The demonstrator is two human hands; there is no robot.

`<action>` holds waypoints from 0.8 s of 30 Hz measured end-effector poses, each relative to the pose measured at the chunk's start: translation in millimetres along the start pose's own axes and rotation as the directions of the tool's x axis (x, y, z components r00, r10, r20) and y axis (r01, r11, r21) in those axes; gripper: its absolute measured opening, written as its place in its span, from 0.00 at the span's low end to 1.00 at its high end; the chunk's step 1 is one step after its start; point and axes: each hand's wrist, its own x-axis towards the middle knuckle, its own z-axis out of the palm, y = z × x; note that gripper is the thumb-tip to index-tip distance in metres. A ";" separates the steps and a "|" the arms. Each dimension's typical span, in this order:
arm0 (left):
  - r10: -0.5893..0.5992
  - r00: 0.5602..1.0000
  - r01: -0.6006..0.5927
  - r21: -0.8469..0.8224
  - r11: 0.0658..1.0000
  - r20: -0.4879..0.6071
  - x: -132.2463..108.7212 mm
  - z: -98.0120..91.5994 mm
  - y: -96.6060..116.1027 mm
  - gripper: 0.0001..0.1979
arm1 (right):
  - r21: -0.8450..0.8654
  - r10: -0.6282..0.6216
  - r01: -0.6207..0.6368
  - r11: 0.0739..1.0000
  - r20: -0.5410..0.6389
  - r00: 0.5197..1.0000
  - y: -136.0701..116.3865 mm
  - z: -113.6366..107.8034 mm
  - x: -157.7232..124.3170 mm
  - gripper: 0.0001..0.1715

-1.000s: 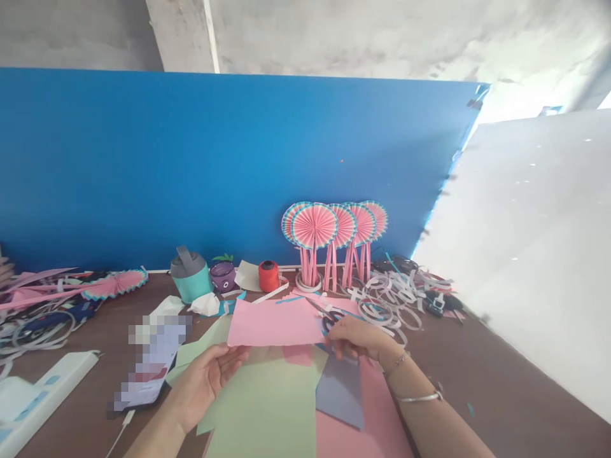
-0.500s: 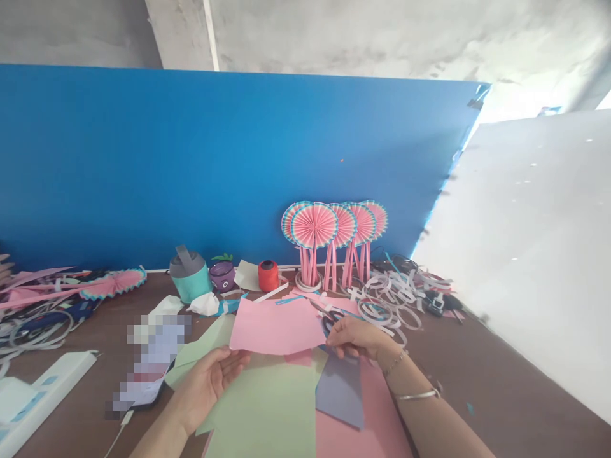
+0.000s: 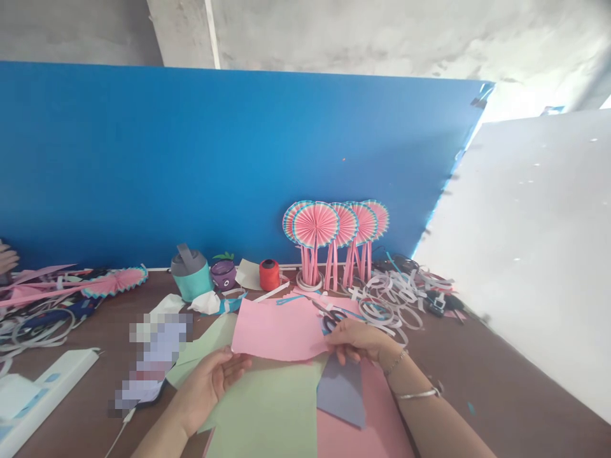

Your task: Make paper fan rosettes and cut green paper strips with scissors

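Note:
A pink sheet of paper (image 3: 280, 329) is stretched between my two hands above the desk. My left hand (image 3: 217, 375) pinches its near left corner between thumb and fingers. The near right corner is in the grip of my right hand (image 3: 358, 340). Scissors (image 3: 334, 318) lie just beyond my right hand, partly hidden by it. Beneath the held paper spreads a large light green sheet (image 3: 267, 407). A grey-purple piece of paper (image 3: 341, 394) lies on a larger pink sheet (image 3: 367, 439) below my right hand.
Several pink round paper fans (image 3: 316, 224) stand against the blue partition (image 3: 191, 159). A teal cup (image 3: 191, 280), purple pot (image 3: 223, 275) and red thread spool (image 3: 269, 276) line the back. White strips (image 3: 389, 299) heap at right. A phone (image 3: 155, 362), power strip (image 3: 48, 394) and another person's hand (image 3: 7, 259) are leftward.
The near edge of the pink paper sags slightly lower and now covers the small pink piece beneath. Both hands keep their hold. The view has shifted slightly.

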 end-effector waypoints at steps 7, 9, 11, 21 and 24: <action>0.004 1.000 -0.005 0.019 1.000 0.014 1.8 -2.2 -1.4 0.05 | 0.009 -0.026 0.025 1.000 0.050 0.998 6.1 -4.5 4.2 0.08; 0.005 1.000 -0.005 0.020 1.000 0.013 2.3 -2.5 -1.7 0.05 | 0.012 -0.028 0.028 1.000 0.042 0.999 6.3 -4.3 4.6 0.08; 0.008 1.000 -0.008 0.020 1.000 0.019 2.6 -2.8 -2.2 0.05 | 0.012 -0.031 0.030 0.999 0.037 0.999 5.4 -3.5 4.2 0.09; -0.007 0.999 0.005 0.044 0.999 0.038 0.5 -2.7 -1.5 0.06 | -0.079 0.025 -0.029 0.996 -0.044 0.999 -2.2 2.7 0.0 0.16; -0.008 0.999 0.006 0.056 0.998 0.038 1.0 -2.8 -1.7 0.06 | -0.098 0.033 -0.040 0.994 -0.077 0.996 -2.8 3.6 -1.2 0.20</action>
